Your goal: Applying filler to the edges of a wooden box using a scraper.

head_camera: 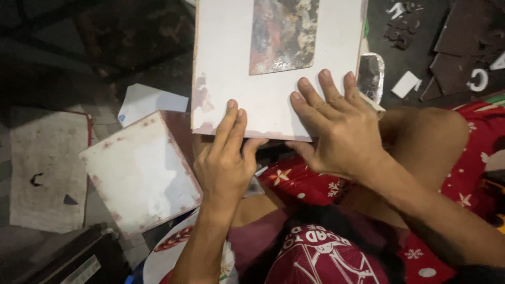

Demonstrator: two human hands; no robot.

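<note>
Dark floor; both hands (336, 126) press white board's (231, 68) near edge.

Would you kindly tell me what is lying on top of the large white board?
On the white board lies a mottled, stained rectangular sheet. The left hand and right hand press flat near its lower edge. What lies beneath the board is covered.
</note>
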